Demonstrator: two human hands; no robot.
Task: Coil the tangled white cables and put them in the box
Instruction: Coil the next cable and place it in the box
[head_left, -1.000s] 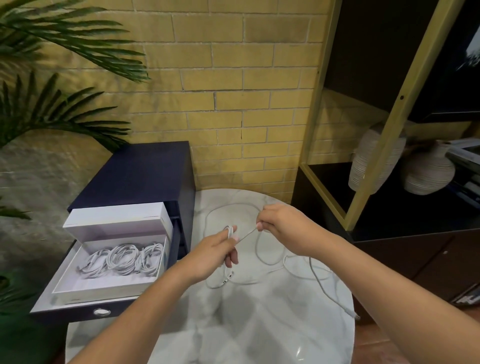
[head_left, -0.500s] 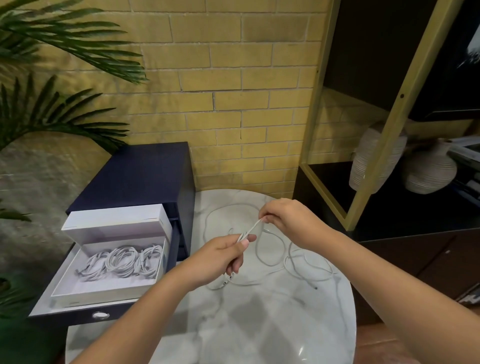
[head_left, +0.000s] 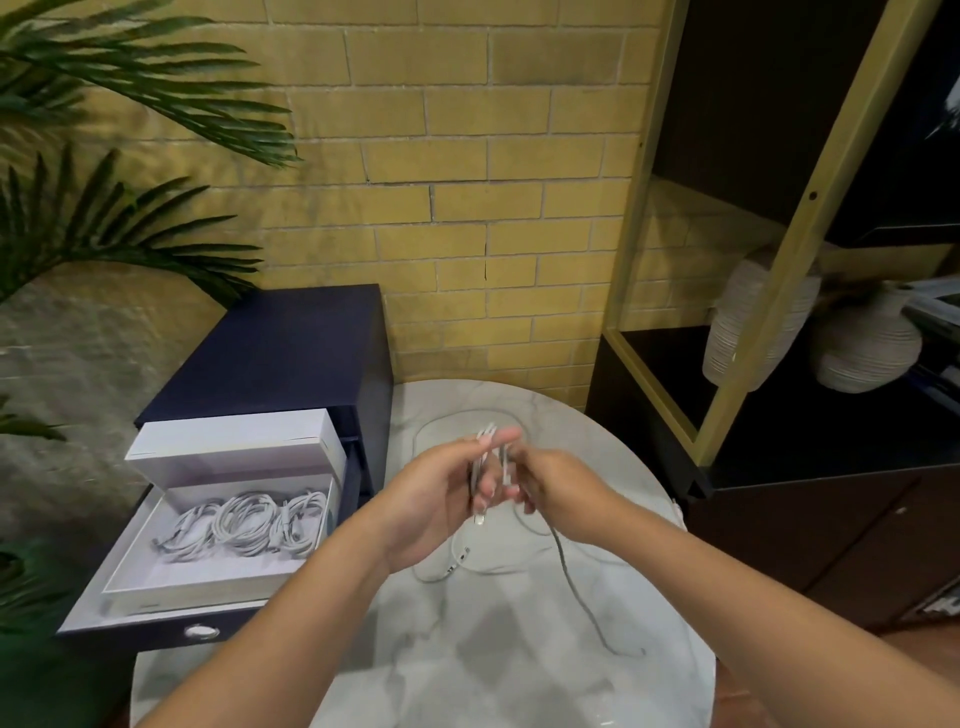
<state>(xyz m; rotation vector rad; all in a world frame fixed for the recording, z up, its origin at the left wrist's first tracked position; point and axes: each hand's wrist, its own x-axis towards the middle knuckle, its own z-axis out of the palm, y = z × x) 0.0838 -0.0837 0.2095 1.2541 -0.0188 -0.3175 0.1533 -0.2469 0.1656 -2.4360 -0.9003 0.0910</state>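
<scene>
While both hands meet over the worktop (head_left: 519, 675), the white cable (head_left: 485, 457) is looped between them. The left hand (head_left: 431, 504) has its grip closed round the loops. The right hand (head_left: 566, 493) pinches the same cable, though its fingers look blurry. A loose tail trails over the worktop toward five o'clock. The box (head_left: 208, 571) sits open at nine o'clock, with coiled cables (head_left: 244, 525) inside. The cable is probably light, soft and bendy, so loops may spring apart. Best to hold the bundle round its middle, not by the little plug.
</scene>
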